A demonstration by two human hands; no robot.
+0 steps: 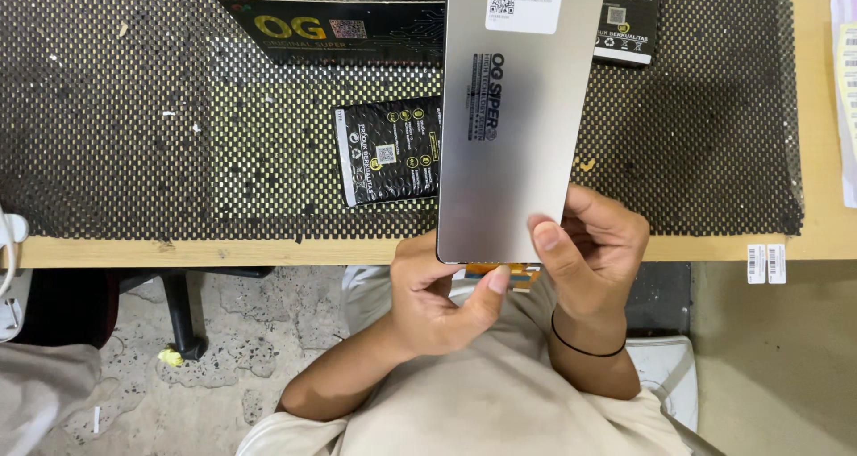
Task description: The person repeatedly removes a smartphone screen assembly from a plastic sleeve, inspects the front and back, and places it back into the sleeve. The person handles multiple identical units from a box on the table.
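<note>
Over the near worktop edge, at about 6 o'clock of the view, both hands hold one flat silver panel by its lower end. Panel's long axis runs roughly 6 to 12 o'clock, tilted slightly toward 1 o'clock; top end reaches past the frame edge. White sticker sits near its top, dark print down the middle.

Left hand: grip closed on the panel's bottom-left corner, thumb bent across under the bottom edge toward 3 o'clock. Right hand: grip closed on the bottom-right edge, thumb pressed flat on the panel face, fingers curled behind. Thin black band on the right wrist. Both hands equally near; panel extends from both grips toward 12 o'clock. A small orange-brown tab shows just below the panel's bottom edge, between the hands; what it is, cannot tell.

Black mesh mat covers the worktop. Black printed pouch lies on it at 9 o'clock of the panel, partly behind it. Dark box with yellow lettering at 11 o'clock. Another black pouch at 1 o'clock. Small barcode labels on the worktop edge at 3 o'clock.
</note>
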